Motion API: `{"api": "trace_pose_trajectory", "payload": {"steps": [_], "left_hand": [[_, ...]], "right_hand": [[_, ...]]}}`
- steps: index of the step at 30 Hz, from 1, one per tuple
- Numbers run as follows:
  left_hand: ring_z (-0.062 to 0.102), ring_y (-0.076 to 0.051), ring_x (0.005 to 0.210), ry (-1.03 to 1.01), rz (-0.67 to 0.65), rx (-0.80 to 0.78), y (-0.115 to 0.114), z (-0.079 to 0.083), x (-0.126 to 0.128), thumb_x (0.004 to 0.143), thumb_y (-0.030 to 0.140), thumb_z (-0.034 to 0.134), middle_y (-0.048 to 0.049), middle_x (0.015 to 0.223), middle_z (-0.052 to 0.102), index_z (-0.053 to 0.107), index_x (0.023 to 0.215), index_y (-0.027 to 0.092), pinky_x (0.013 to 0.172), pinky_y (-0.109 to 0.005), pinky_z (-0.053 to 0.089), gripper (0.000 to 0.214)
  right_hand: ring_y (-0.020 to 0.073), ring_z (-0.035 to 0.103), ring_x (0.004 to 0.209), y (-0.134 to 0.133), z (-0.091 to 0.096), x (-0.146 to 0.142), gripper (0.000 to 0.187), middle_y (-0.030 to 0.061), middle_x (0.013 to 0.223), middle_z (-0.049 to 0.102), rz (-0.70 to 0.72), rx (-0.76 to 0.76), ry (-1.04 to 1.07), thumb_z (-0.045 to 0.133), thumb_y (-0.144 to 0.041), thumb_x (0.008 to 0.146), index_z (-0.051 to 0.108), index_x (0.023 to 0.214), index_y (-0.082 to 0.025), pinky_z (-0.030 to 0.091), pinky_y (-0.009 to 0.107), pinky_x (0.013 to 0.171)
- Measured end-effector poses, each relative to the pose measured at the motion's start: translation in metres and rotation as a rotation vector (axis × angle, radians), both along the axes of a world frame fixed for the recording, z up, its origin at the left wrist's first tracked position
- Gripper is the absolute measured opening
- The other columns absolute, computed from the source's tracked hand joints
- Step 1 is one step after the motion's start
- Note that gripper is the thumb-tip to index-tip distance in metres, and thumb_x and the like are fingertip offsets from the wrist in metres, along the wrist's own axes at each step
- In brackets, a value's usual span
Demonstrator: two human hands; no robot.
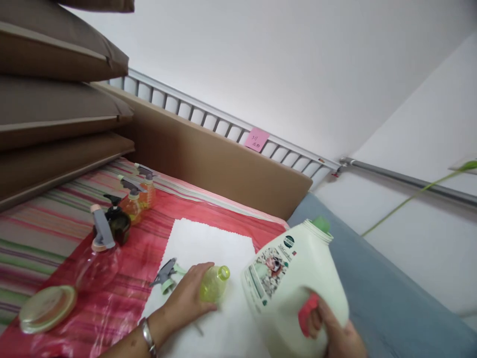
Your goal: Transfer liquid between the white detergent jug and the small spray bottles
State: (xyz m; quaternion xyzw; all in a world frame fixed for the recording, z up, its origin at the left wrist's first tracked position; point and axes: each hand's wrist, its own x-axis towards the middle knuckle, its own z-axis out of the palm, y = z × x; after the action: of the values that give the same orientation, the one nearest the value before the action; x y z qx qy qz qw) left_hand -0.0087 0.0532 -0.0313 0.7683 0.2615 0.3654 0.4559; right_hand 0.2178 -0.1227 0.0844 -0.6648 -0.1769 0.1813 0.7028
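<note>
My left hand (190,291), with a silver bracelet at the wrist, is closed around a small clear yellow-green bottle (214,284). Its open mouth tilts up and right, over the white sheet (212,238). On that sheet, just left of the hand, lies a grey and pale green spray head (169,276). My right hand (337,330) grips the handle of a large pale green jug (294,278). A green spout (321,224) shows at the jug's neck. Something red (307,313) sits by the right fingers; I cannot tell what it is. The jug is apart from the bottle.
To the left stand spray bottles (134,206), a dark pump bottle (118,223), a clear spray bottle (99,263) and a lidded jar (48,308) on a striped cloth. Brown cushions (55,109) are stacked at upper left. A cardboard panel (208,154) stands before the radiator (186,110).
</note>
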Motion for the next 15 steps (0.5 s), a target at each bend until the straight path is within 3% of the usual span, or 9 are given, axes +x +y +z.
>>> {"api": "trace_pose_trajectory", "payload": {"steps": [3, 7, 11, 15], "left_hand": [[0.046, -0.030, 0.119, -0.029, 0.035, -0.050, 0.001, 0.006, -0.001, 0.051, 0.017, 0.079, -0.0095, 0.126, 0.054, 0.047, 0.123, 0.024, 0.105, -0.047, 0.033, 0.078], [0.046, -0.028, 0.120, -0.081, 0.080, -0.121, 0.006, 0.018, -0.004, 0.053, 0.015, 0.078, -0.0096, 0.128, 0.053, 0.047, 0.122, 0.023, 0.105, -0.046, 0.033, 0.076], [0.049, -0.027, 0.118, -0.099, 0.099, -0.110, 0.016, 0.035, -0.013, 0.054, 0.019, 0.078, -0.0095, 0.127, 0.054, 0.047, 0.122, 0.023, 0.104, -0.045, 0.034, 0.076], [0.048, -0.027, 0.119, -0.103, 0.164, -0.060, 0.028, 0.052, -0.028, 0.055, 0.022, 0.078, -0.0095, 0.128, 0.054, 0.047, 0.123, 0.023, 0.105, -0.046, 0.034, 0.074]], "right_hand": [[0.0113, 0.043, 0.041, 0.018, -0.027, -0.009, 0.040, -0.0051, 0.043, 0.045, -0.084, -0.030, -0.131, 0.069, -0.050, 0.064, 0.045, 0.050, -0.021, 0.036, 0.023, 0.038], [0.0139, 0.047, 0.050, 0.030, -0.048, -0.015, 0.040, -0.0028, 0.050, 0.051, -0.161, -0.104, -0.272, 0.066, -0.052, 0.065, 0.046, 0.051, -0.021, 0.039, 0.025, 0.046], [0.0177, 0.052, 0.056, 0.029, -0.059, -0.020, 0.040, -0.0012, 0.052, 0.055, -0.129, -0.238, -0.316, 0.069, -0.055, 0.057, 0.050, 0.050, -0.020, 0.041, 0.028, 0.053], [0.0243, 0.059, 0.069, 0.025, -0.055, -0.026, 0.039, 0.0032, 0.062, 0.063, -0.003, -0.332, -0.404, 0.064, -0.055, 0.063, 0.054, 0.050, -0.019, 0.044, 0.033, 0.064]]}}
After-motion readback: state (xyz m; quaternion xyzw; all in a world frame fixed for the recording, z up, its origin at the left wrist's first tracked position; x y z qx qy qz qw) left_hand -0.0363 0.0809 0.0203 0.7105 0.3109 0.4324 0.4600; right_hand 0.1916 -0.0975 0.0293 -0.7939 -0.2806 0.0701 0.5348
